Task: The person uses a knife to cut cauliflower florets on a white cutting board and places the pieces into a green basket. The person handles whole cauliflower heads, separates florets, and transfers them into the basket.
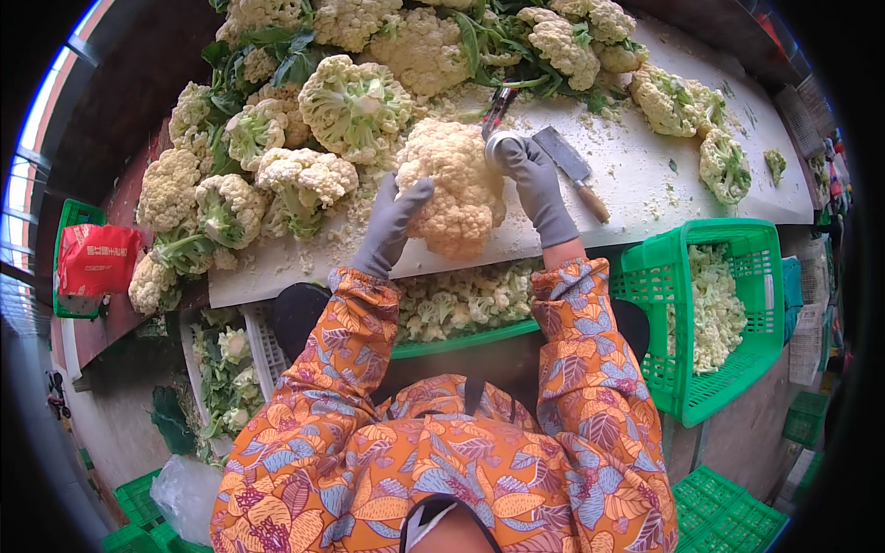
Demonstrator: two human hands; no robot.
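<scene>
A large, creamy cauliflower head (452, 184) is in front of me above the white tabletop. My left hand (395, 226), in a grey glove, grips its left side, thumb on the florets. My right hand (536, 184), also gloved in grey, is at its upper right side, fingers closed on a pale ring-shaped object (501, 149). A tool with a red and black body (499, 109) extends just beyond the ring; whether the two are joined I cannot tell. Right of that hand lies a broad-bladed knife (564, 155) with a wooden handle.
Cauliflowers (355, 103) are heaped at the far side and left of the white tabletop (636, 198). Below its near edge is a container of cut florets (466, 304). A green crate (687, 323) holding florets stands at right. A red bag (97, 258) sits far left.
</scene>
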